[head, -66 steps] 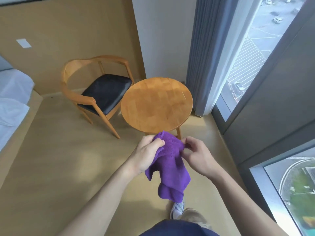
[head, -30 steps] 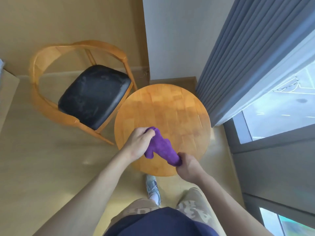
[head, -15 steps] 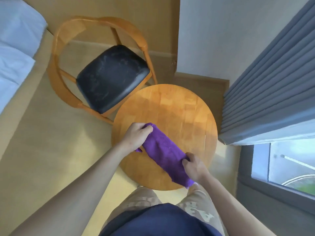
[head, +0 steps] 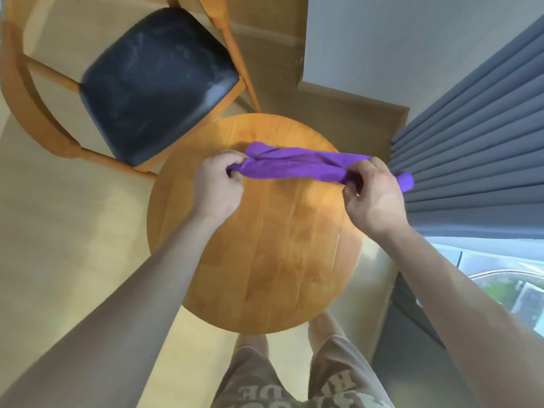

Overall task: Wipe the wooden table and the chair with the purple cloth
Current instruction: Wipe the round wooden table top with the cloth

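Observation:
A round wooden table [head: 265,260] stands right below me. The purple cloth [head: 294,166] is stretched in a bunched strip above the table's far half. My left hand [head: 217,187] grips its left end and my right hand [head: 374,198] grips its right end, a short purple tail sticking out past the fingers. I cannot tell whether the cloth touches the wood. The wooden chair [head: 35,119] with a black padded seat [head: 156,83] stands at the upper left, touching or nearly touching the table's edge.
Grey curtain folds [head: 471,136] hang close to the table's right side, with a window [head: 500,284] below them. A white wall corner [head: 382,48] rises behind the table. My legs in printed shorts [head: 294,384] stand at the near table edge.
My hands have pulled apart, stretching the cloth from a diagonal strip into a wider, nearly horizontal one further across the table. The view has moved closer over the tabletop.

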